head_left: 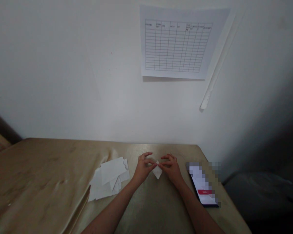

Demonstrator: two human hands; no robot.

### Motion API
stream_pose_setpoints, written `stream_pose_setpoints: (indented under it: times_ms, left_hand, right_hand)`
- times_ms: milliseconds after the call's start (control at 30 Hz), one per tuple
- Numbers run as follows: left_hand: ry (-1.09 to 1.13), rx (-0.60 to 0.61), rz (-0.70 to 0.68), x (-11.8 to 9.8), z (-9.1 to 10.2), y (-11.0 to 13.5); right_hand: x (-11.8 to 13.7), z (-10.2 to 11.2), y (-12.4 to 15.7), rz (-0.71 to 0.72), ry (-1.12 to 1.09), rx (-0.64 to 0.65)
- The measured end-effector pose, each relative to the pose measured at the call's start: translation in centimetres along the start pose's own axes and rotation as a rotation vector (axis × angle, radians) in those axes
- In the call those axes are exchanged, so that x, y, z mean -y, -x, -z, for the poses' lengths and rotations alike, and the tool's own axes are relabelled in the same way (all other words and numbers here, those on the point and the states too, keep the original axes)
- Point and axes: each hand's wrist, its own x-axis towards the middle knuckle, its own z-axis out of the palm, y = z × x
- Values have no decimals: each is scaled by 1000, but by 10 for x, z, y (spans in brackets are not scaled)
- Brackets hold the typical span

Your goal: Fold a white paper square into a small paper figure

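A small folded white paper is held just above the tan table, pointing down like a diamond. My left hand pinches its left upper edge with thumb and forefinger, the other fingers curled. From the other side, my right hand pinches the right upper edge the same way. Both forearms reach in from the bottom of the view.
A loose pile of white paper pieces lies left of my hands. A phone with a lit screen lies to the right near the table's edge. A printed grid sheet hangs on the white wall behind.
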Motion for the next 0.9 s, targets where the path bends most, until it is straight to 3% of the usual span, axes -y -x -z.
stream_pose_setpoints:
  times_ms: [500,900]
  left_hand:
    - [-18,45,20,0,0,-1]
    - [-14,-26,-1,1,0,-2]
  right_hand:
    - [-3,-2,1,29,-2,29]
    - [-3,-2,1,20,42,74]
